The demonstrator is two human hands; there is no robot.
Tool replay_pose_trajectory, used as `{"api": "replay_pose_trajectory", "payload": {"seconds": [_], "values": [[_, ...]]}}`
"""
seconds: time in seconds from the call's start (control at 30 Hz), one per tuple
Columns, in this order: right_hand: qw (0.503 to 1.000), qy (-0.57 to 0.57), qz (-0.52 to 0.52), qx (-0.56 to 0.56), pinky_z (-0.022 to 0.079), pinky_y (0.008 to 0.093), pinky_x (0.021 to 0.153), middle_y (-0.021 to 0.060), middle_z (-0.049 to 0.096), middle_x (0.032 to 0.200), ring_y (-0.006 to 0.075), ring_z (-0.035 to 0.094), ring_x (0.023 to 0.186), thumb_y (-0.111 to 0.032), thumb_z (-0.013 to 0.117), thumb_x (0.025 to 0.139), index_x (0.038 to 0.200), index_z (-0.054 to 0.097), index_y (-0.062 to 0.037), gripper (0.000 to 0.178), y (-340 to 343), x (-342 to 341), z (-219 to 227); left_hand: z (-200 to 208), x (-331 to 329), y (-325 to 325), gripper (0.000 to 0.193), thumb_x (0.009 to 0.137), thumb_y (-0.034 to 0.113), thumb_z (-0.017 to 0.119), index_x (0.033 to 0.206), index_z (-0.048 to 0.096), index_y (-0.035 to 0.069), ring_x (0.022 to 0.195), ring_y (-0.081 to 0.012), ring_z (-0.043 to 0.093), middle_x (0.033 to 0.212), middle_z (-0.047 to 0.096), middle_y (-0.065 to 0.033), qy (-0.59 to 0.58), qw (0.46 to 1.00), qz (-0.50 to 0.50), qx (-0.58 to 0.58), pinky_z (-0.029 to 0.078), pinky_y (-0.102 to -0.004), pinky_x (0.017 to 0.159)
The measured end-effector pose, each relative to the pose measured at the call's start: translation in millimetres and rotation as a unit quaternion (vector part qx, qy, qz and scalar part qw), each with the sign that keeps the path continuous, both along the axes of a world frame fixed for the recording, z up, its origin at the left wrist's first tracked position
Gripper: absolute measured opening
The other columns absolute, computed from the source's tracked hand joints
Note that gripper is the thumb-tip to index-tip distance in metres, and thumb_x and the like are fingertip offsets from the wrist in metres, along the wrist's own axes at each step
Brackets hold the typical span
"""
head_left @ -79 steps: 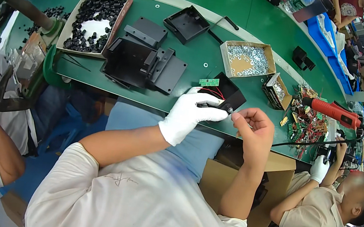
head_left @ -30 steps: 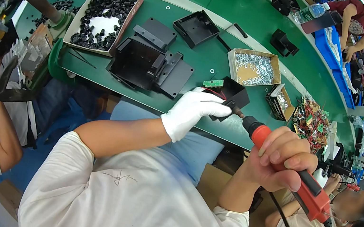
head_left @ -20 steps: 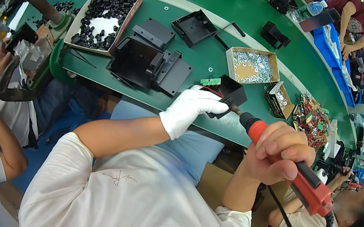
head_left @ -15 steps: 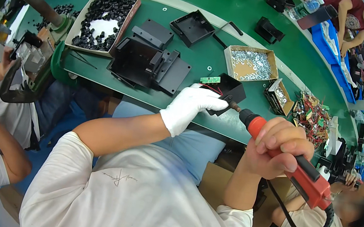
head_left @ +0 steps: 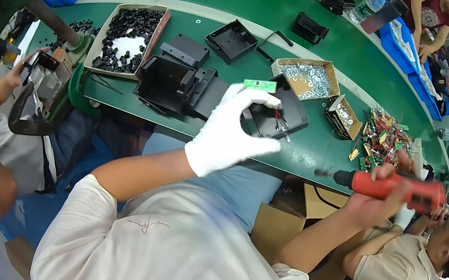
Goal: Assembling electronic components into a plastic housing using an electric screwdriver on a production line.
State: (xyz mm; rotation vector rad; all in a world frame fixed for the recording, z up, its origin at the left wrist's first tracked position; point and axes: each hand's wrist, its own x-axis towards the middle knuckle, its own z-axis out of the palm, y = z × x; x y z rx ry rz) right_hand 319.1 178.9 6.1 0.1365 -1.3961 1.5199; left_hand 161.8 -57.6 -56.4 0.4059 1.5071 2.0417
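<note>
My left hand (head_left: 224, 134), in a white glove, has its thumb spread wide from the curved fingers. Its fingertips are at the near-left side of a small black plastic box (head_left: 293, 119), which lies tilted on the bench with its open side showing. Red and dark wires come out of the box, and a small green circuit board (head_left: 266, 86) lies against its far-left edge. Off to the right, my bare right hand (head_left: 378, 195) is wrapped round a red electric screwdriver (head_left: 400, 188), partly blurred. Its bit points left, apart from the box.
Black housings (head_left: 166, 83) stand left of the box, beside a carton of black parts (head_left: 92, 58). Cartons of metal washers (head_left: 336, 78) and small hardware (head_left: 327, 117) sit right, near a heap of wired boards (head_left: 382, 137). A green clamp press (head_left: 74, 85) flanks the left; co-workers sit both sides.
The screwdriver has come away from the box and swung right, now nearly level. My left thumb has opened off the box, which has turned so its inside shows.
</note>
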Motion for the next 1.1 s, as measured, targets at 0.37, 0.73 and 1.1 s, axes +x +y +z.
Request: {"api": "replay_pose_trajectory", "payload": {"seconds": [0.37,0.73,1.1], "values": [[0.926,-0.264,-0.244,-0.115,0.054,0.0304,0.090,0.0170,0.067,0.124,0.0195,0.068,0.097,-0.006,0.062,0.103,0.141,0.050,0.0003,0.040,37.6,5.0,-113.6,66.4,-32.6,-15.4,0.042,0.059,0.004,0.083,0.095,0.063,0.009,0.116,-0.0404,0.062,0.134,0.054,-0.0232,0.572,0.806,0.055,-0.145,0.052,-0.0426,0.096],[0.799,-0.196,-0.528,0.209,0.052,0.0397,0.097,0.0213,0.057,0.133,0.0338,0.056,0.118,0.000,0.067,0.090,0.141,0.049,0.0032,0.054,-8.3,-25.0,-153.5,-4.3,-348.6,31.4,0.067,0.073,0.051,0.078,0.119,0.073,0.001,0.099,-0.0413,0.070,0.115,0.074,-0.0237,0.425,0.742,0.094,-0.510,0.058,-0.0423,0.091],[0.840,-0.268,-0.446,0.155,0.052,0.0307,0.066,0.0122,0.066,0.099,0.0233,0.059,0.075,0.006,0.062,0.089,0.106,0.067,0.0006,0.019,-12.9,-10.5,-159.6,40.3,-315.3,124.0,0.075,0.092,0.069,0.056,0.106,0.077,-0.002,0.095,-0.0369,0.073,0.111,0.077,-0.0160,0.428,0.660,-0.036,-0.616,0.057,-0.0486,0.086]]}}
